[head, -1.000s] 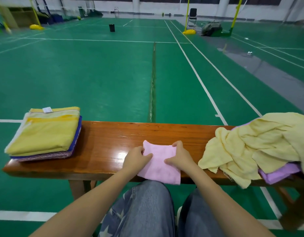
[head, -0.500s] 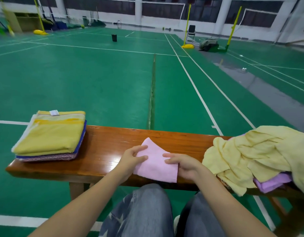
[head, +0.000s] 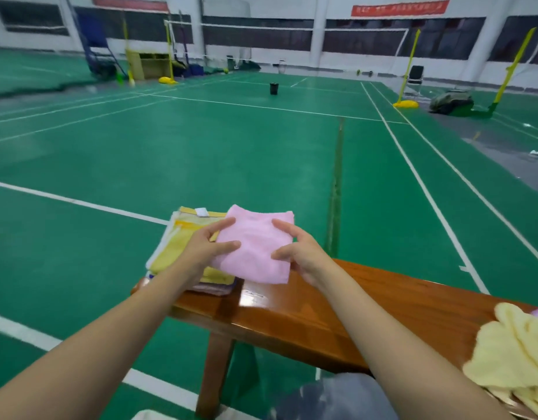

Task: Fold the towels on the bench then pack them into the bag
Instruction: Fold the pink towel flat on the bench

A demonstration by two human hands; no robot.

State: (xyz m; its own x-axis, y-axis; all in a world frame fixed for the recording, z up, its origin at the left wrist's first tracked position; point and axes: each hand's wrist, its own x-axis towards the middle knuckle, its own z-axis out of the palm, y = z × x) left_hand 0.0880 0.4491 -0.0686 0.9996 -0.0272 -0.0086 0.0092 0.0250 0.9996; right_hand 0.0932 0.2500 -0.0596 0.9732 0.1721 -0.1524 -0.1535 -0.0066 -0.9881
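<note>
Glossy wooden bench (head: 383, 301), soft square pink towel (head: 255, 247) pinched by left hand (head: 201, 253) and right hand (head: 304, 256)

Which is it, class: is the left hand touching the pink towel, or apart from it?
Touching. In the head view the left hand pinches the pink towel, with its thumb lying on top and its fingers at the towel's edge.

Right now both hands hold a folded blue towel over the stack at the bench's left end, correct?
No, it is pink, not blue. The head view shows the left hand and right hand holding the folded pink towel over the stack at the bench's left end.
</note>
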